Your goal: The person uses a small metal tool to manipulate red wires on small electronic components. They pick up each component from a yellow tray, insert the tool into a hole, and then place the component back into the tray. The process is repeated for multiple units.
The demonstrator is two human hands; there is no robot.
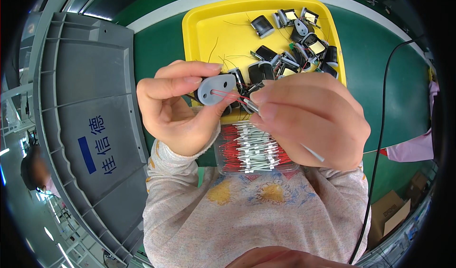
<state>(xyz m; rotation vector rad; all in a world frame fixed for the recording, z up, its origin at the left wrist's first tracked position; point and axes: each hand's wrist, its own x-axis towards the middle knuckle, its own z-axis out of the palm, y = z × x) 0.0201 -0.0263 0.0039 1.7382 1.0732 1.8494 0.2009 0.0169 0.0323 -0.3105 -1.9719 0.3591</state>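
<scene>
My left hand (pixel 178 104) pinches a black part with a light grey, teardrop-shaped end cap (pixel 219 86) between thumb and fingers. The cap faces right and has dark holes in it. Thin red wires (pixel 228 94) run from one hole toward my right hand (pixel 311 118). Its thumb and fingertips are closed on a slim silver-grey piece (pixel 251 105) at the wires' end. A pale pointed tip (pixel 312 152) sticks out below that hand; whether it belongs to the same piece is hidden by the fingers.
Behind my hands lies a yellow tray (pixel 202 18) with several black parts (pixel 262 26) and loose thin wires. Nearer me, a clear box (pixel 221 166) holds red-and-white wire pieces (pixel 256 147). A grey crate (pixel 90 87) stands left; a black cable (pixel 384 97) hangs right.
</scene>
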